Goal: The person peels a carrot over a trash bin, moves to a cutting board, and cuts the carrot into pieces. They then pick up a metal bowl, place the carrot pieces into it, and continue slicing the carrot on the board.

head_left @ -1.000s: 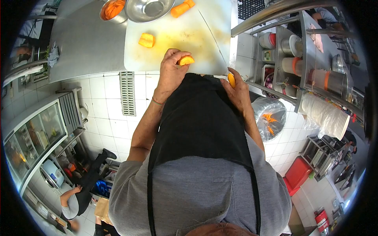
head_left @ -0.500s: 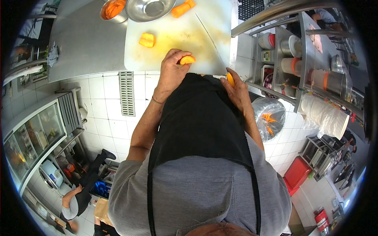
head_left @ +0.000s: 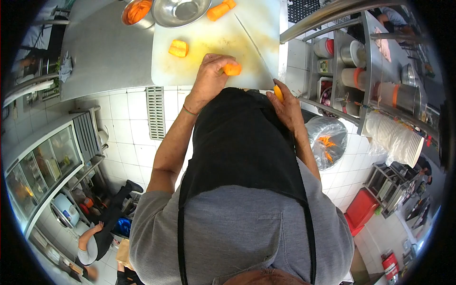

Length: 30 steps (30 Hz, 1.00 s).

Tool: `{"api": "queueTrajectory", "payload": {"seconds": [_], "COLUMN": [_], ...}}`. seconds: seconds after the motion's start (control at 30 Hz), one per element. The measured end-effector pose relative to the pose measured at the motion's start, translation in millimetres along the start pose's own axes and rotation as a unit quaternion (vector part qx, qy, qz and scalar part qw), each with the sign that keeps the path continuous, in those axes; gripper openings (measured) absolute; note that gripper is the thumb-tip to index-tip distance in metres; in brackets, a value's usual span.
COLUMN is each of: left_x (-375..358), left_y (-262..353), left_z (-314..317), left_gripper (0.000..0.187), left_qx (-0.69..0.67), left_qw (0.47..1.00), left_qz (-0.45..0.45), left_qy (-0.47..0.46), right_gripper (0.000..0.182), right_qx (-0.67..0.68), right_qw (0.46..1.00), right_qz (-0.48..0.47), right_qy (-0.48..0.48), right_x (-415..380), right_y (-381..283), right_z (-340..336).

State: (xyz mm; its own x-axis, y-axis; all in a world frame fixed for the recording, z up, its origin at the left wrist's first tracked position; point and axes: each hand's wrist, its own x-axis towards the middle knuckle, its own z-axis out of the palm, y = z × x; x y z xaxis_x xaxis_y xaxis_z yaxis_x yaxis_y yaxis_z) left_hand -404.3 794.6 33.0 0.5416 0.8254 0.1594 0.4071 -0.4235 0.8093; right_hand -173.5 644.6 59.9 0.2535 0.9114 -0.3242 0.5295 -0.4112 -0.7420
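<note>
My left hand (head_left: 210, 76) is closed around a short, thick piece of carrot (head_left: 232, 70), holding it just over the near part of the white cutting board (head_left: 164, 71). The yellow handle of a knife (head_left: 278, 93) is gripped in my right hand (head_left: 287, 108), at the board's near right corner. Its long blade points away from me over the right side of the board. Another carrot chunk (head_left: 178, 48) with a pale cut face lies on the board's left. A longer peeled carrot piece (head_left: 219, 11) rests at the far side beside a metal bowl (head_left: 192, 21).
A metal container (head_left: 137, 13) of orange pieces stands on the steel counter (head_left: 107, 47). On my right, a clear-bagged bin (head_left: 327, 142) holds orange scraps. Steel shelves (head_left: 335, 61) with tubs stand further right. Another person (head_left: 97, 237) is behind on the left.
The carrot piece in my left hand has turned, from its cut half-round face to its rounded side, and shifted slightly right. My right hand keeps the knife almost still.
</note>
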Motion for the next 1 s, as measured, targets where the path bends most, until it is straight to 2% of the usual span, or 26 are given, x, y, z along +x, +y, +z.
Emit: {"api": "queueTrajectory", "payload": {"seconds": [0.1, 0.2, 0.3, 0.37, 0.4, 0.43, 0.47, 0.57, 0.6, 0.67, 0.7, 0.73, 0.77, 0.83, 0.87, 0.97, 1.0], "left_x": [-1, -1, -10, -18, -22, -23, -28, -23, -21, -21, -18, -18, -18, -17, -17, -12, -9], "left_y": [-14, -23, -20, -6, 3, 8, 1, 18, 12, 1, 2, 3, 5, 10, 13, 11, 15], "left_z": [-10, -29, -40, -34, -29, -25, -15, -6, -4, -7, -12, -19, -27, -43, -45, -44, -42], "left_gripper": [0.046, 0.048, 0.046, 0.03, 0.029, 0.033, 0.058, 0.056, 0.056, 0.052, 0.05, 0.045, 0.045, 0.045, 0.046, 0.044, 0.044], "left_qx": [0.063, 0.129, 0.028, 0.047, 0.057, 0.068, 0.117, 0.243, 0.264, 0.084, -0.007, -0.218, -0.285, -0.415, -0.451, -0.441, -0.406], "left_qw": [0.996, 0.987, 0.99, 0.985, 0.981, 0.978, 0.979, 0.961, 0.957, 0.976, 0.971, 0.922, 0.904, 0.855, 0.84, 0.842, 0.862], "left_qz": [0.06, 0.058, -0.103, -0.133, -0.148, -0.163, -0.12, -0.107, -0.111, -0.197, -0.236, -0.319, -0.317, -0.311, -0.3, -0.304, -0.299], "left_qy": [0.022, 0.07, 0.091, 0.102, 0.107, 0.113, 0.119, 0.075, 0.051, 0.034, 0.023, 0.003, -0.009, -0.029, -0.038, -0.064, -0.056], "right_gripper": [0.053, 0.053, 0.053, 0.054, 0.052, 0.051, 0.05, 0.044, 0.043, 0.041, 0.04, 0.039, 0.038, 0.038, 0.038, 0.03, 0.031], "right_qx": [0.006, 0.002, -0.004, -0.009, -0.011, -0.013, -0.015, -0.041, -0.05, -0.067, -0.062, -0.057, -0.052, -0.037, -0.029, 0.006, 0.014], "right_qw": [1.0, 1.0, 1.0, 0.999, 0.999, 0.999, 0.999, 0.99, 0.992, 0.995, 0.994, 0.993, 0.991, 0.995, 0.996, 0.996, 0.999], "right_qz": [-0.009, -0.013, -0.021, -0.036, -0.037, -0.037, -0.037, -0.124, -0.105, -0.067, -0.085, -0.1, -0.116, -0.086, -0.072, -0.055, -0.03], "right_qy": [0.002, 0.0, 0.001, 0.005, 0.007, 0.009, 0.011, 0.054, 0.042, 0.021, 0.03, 0.039, 0.047, 0.04, 0.035, 0.065, 0.033], "right_x": [0, 0, 0, 2, 2, 1, 1, 5, 5, 6, 8, 9, 10, 11, 11, 12, 13], "right_y": [2, 0, -1, 7, 5, 0, -2, 8, 5, -2, 1, 5, 10, 15, 17, 35, 37], "right_z": [0, 0, 0, 3, 2, 0, -1, 0, -3, -13, -14, -14, -15, -17, -18, -15, -17]}}
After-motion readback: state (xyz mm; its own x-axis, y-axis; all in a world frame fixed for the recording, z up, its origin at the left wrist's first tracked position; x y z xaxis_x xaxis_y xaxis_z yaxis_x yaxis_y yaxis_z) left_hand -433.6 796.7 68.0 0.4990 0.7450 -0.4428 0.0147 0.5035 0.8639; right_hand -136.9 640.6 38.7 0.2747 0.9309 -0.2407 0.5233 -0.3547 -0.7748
